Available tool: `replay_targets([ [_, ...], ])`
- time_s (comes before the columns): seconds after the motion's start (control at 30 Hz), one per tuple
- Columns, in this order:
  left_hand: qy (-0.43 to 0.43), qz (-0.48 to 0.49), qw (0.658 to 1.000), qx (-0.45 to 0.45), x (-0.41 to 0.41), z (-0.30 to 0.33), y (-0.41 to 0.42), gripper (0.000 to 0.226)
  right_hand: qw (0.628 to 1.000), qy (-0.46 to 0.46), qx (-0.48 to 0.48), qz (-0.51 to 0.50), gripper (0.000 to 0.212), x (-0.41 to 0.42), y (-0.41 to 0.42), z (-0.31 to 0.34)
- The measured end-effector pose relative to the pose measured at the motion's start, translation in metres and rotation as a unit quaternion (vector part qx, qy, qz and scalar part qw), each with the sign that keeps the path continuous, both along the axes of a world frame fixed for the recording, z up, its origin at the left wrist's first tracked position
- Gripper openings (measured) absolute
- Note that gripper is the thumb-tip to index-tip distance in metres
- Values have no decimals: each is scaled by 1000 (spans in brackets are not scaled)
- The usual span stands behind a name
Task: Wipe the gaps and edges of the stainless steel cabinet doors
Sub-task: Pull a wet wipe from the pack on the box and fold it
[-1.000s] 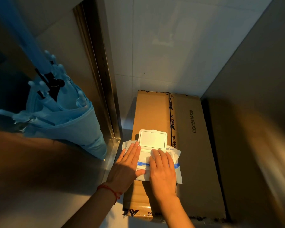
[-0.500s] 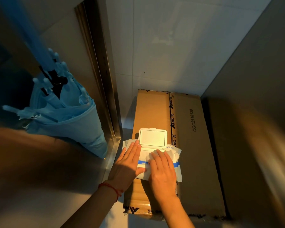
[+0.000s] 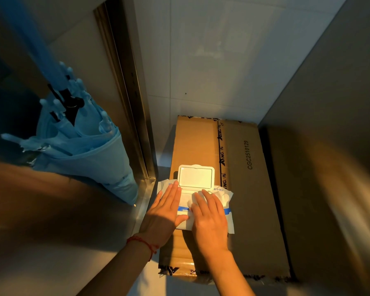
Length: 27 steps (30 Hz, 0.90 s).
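On your far left a folded blue umbrella [image 3: 81, 150] hangs against the stainless steel cabinet door [image 3: 51, 221], whose edge strip [image 3: 126, 99] runs down just beside it. Your left hand [image 3: 162, 218] lies flat, fingers straight and together, pressing the left side of the wet wipe pack [image 3: 185, 207], whose white lid [image 3: 195, 176] stands flipped up. Your right hand [image 3: 210, 218] rests on the pack's right side, fingertips on a wipe [image 3: 220, 195] bunched at the opening. The pack sits on a cardboard box [image 3: 250, 189]
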<state>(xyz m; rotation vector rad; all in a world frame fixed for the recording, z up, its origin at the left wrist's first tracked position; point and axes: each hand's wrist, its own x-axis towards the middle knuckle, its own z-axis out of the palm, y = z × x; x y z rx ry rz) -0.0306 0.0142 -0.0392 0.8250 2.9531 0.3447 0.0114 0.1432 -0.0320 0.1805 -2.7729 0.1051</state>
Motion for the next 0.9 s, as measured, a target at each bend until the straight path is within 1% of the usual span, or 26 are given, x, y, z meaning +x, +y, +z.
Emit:
replay_targets([
  [0.07, -8, 3, 1000, 9, -1, 0, 1, 79, 1000, 8, -10, -1, 44, 1, -1, 2],
  [0.13, -49, 13, 999, -1, -3, 1, 3, 86, 1000, 9, -22, -4, 47, 3, -1, 3],
  [0.17, -68, 22, 997, -33, -4, -3, 2, 85, 1000, 9, -26, -5, 49, 4, -1, 4],
  [0.23, -123, 24, 989, -83, -6, -11, 0, 75, 1000, 11, -29, -2, 50, 6, 0, 5],
  [0.3, -127, 31, 988, -87, -7, -17, 1, 74, 1000, 11, -26, 4, 51, 7, 2, 5],
  [0.4, -144, 29, 985, -88, -7, -14, 2, 76, 1000, -12, -6, 3, 58, 8, 3, 6],
  [0.5, -113, 27, 993, -14, -5, -16, 3, 74, 999, -37, 11, -5, 64, 8, 3, 7],
  [0.63, -135, 36, 987, -76, -4, -21, 1, 74, 999, -42, 24, 5, 62, 8, 4, 9],
  [0.7, -137, 38, 987, -77, -4, -21, 3, 74, 999, -46, 20, 6, 61, 8, 5, 10],
  [0.9, -183, 51, 979, -75, -8, -20, 5, 79, 999, -32, 19, 13, 61, 9, 6, 15],
])
